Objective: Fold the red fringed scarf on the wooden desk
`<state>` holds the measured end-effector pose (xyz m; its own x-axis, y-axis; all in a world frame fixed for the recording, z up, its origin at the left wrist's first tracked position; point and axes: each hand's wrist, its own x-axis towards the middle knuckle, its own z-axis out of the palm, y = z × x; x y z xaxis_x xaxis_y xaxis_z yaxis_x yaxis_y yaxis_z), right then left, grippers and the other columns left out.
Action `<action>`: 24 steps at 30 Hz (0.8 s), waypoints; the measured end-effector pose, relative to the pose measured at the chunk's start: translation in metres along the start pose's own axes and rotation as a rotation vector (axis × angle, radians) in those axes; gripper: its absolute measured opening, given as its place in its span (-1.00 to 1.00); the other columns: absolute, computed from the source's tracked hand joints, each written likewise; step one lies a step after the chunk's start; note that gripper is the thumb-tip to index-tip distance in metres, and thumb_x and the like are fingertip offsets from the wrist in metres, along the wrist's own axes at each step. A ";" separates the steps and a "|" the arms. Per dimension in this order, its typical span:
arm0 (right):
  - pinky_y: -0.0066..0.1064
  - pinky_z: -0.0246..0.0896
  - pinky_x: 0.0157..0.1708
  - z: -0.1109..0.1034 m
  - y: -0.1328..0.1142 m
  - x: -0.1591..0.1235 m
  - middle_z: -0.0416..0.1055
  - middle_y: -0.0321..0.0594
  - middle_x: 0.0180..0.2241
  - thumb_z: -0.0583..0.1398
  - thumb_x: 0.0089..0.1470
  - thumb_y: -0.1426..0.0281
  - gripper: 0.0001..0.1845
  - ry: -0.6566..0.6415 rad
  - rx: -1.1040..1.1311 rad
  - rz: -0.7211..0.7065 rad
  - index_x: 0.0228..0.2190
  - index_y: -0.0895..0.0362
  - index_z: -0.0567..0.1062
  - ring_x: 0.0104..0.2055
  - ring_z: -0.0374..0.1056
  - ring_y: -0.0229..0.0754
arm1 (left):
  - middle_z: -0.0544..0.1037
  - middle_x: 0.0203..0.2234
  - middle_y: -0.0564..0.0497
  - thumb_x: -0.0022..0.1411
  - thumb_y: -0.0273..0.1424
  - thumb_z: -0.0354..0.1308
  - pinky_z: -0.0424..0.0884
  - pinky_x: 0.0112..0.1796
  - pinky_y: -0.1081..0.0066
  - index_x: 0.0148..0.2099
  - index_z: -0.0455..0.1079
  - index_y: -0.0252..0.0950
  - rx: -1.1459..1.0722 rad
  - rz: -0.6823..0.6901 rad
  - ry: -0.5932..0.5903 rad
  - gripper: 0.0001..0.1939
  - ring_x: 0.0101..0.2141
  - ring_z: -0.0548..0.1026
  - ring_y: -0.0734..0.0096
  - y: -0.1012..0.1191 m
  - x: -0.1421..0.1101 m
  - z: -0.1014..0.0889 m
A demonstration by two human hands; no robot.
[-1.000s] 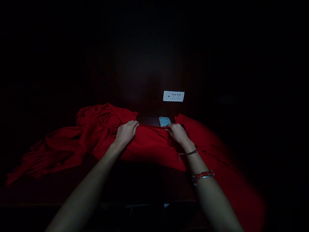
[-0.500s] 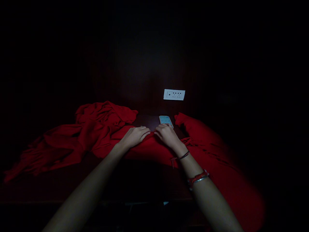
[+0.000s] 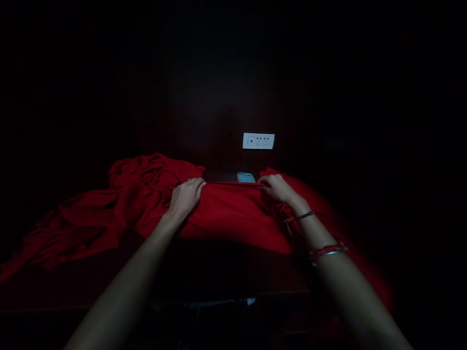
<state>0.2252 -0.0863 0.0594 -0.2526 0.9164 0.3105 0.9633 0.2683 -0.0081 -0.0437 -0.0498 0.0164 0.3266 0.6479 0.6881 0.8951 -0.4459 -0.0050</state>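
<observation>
One red cloth [image 3: 233,211] stretches between your left hand [image 3: 187,196] and your right hand [image 3: 276,188]; both pinch its far edge, which runs straight between them. The cloth looks light, soft and floppy, and hard to break, so pinching the edge should work well. A crumpled red heap [image 3: 133,199] sits beside your left hand. Just past the cloth, between your hands, lies a phone [image 3: 245,178] on the tabletop [image 3: 222,177], whose front edge is nearer you than your hands. Far right of your right hand, it's too dark to judge the room.

Two hands [image 3: 185,197] [image 3: 277,188], one phone [image 3: 245,178], one socket plate [image 3: 259,141]
</observation>
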 end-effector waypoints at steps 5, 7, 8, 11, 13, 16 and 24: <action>-0.48 0.09 -0.33 -0.067 0.008 0.023 0.40 -0.19 -0.37 0.09 -0.05 0.46 -0.83 0.084 -0.171 0.004 -0.36 0.17 0.45 -0.31 0.28 -0.23 | 0.44 -0.33 -0.01 0.21 -0.32 -0.20 0.26 -0.31 0.46 -0.22 0.29 -0.26 -0.077 0.043 0.044 -0.73 -0.32 0.39 0.36 0.001 0.000 -0.001; -0.42 0.10 -0.34 -0.093 0.007 0.023 0.37 -0.12 -0.33 0.00 0.03 0.44 -0.75 0.204 -0.212 0.055 -0.28 0.21 0.42 -0.28 0.27 -0.18 | 0.42 -0.32 -0.03 0.21 -0.31 -0.21 0.24 -0.27 0.45 -0.22 0.29 -0.29 -0.148 0.042 0.091 -0.72 -0.31 0.37 0.37 0.002 0.001 -0.003; -0.40 0.10 -0.34 -0.102 0.007 0.018 0.37 -0.11 -0.33 -0.03 0.06 0.42 -0.72 0.287 -0.230 0.074 -0.26 0.22 0.40 -0.28 0.27 -0.17 | 0.42 -0.32 -0.04 0.21 -0.31 -0.21 0.24 -0.25 0.44 -0.22 0.29 -0.30 -0.199 0.039 0.108 -0.71 -0.30 0.37 0.37 0.002 0.001 -0.005; -0.42 0.10 -0.36 -0.111 0.011 -0.014 0.37 -0.17 -0.41 -0.04 0.07 0.40 -0.72 0.272 -0.205 0.054 -0.32 0.20 0.42 -0.35 0.28 -0.23 | 0.41 -0.35 -0.01 0.19 -0.31 -0.19 0.22 -0.24 0.44 -0.28 0.30 -0.31 -0.422 0.078 0.015 -0.72 -0.32 0.35 0.40 0.004 0.002 -0.009; -0.49 0.10 -0.39 -0.105 0.018 -0.045 0.39 -0.26 -0.48 0.03 0.01 0.43 -0.80 -0.049 -0.070 0.003 -0.40 0.17 0.45 -0.42 0.28 -0.29 | 0.42 -0.43 0.04 0.15 -0.29 -0.14 0.24 -0.31 0.47 -0.34 0.31 -0.32 -0.608 0.167 -0.263 -0.73 -0.38 0.35 0.44 0.005 0.002 -0.014; -0.53 0.14 -0.39 -0.087 0.029 -0.083 0.43 -0.30 -0.48 0.15 -0.12 0.44 -0.86 -0.773 0.176 0.004 -0.44 0.17 0.49 -0.41 0.32 -0.28 | 0.39 -0.55 0.08 0.07 -0.24 -0.04 0.25 -0.45 0.52 -0.39 0.33 -0.34 -0.826 0.336 -0.846 -0.74 -0.50 0.34 0.49 0.006 0.001 -0.021; -0.49 0.11 -0.22 -0.027 0.010 -0.053 0.32 -0.08 -0.13 0.13 -0.08 0.35 -0.56 -0.484 0.045 0.069 -0.11 0.21 0.33 -0.14 0.25 -0.17 | 0.40 -0.28 -0.06 0.12 -0.19 -0.12 0.23 -0.21 0.37 -0.19 0.30 -0.31 -0.673 0.188 -0.450 -0.65 -0.25 0.33 0.35 0.025 -0.006 0.011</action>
<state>0.2508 -0.1403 0.0681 -0.2114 0.9626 -0.1695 0.9772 0.2045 -0.0573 -0.0202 -0.0577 0.0037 0.6707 0.6471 0.3626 0.4872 -0.7529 0.4424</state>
